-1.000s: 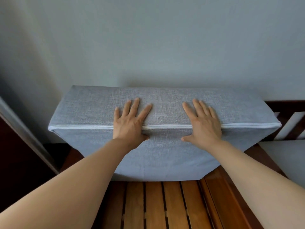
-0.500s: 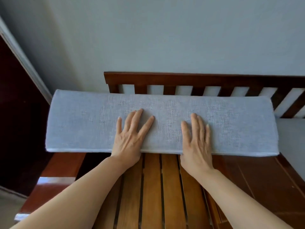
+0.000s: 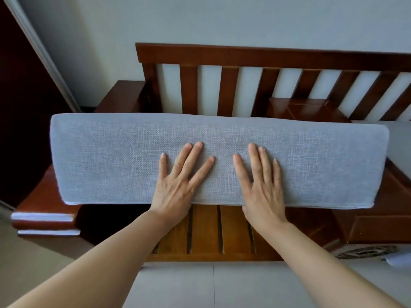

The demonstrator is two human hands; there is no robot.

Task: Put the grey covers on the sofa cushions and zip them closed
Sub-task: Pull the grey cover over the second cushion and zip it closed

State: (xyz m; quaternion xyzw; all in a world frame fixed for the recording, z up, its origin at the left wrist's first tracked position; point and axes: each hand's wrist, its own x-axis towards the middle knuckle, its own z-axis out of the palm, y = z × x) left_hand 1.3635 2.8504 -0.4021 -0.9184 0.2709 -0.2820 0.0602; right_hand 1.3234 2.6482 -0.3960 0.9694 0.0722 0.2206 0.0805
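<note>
The covered cushion (image 3: 222, 161) lies directly ahead of the person, its long axis running left to right across the slatted seat (image 3: 205, 230) of the wooden sofa (image 3: 266, 54). It appears tilted, its far edge near the slatted backrest and its near edge raised above the seat. Both hands lie flat on its grey face with fingers straight and spread, gripping nothing: the left hand (image 3: 178, 183) just left of centre, the right hand (image 3: 262, 185) just right of it, equally near. Any push to seat the cushion would likely go forward and down. No zip shows on this face, so whether the cover is zipped closed cannot be told. A 2nd grey surface (image 3: 398, 138) at the right edge is cut off.
</note>
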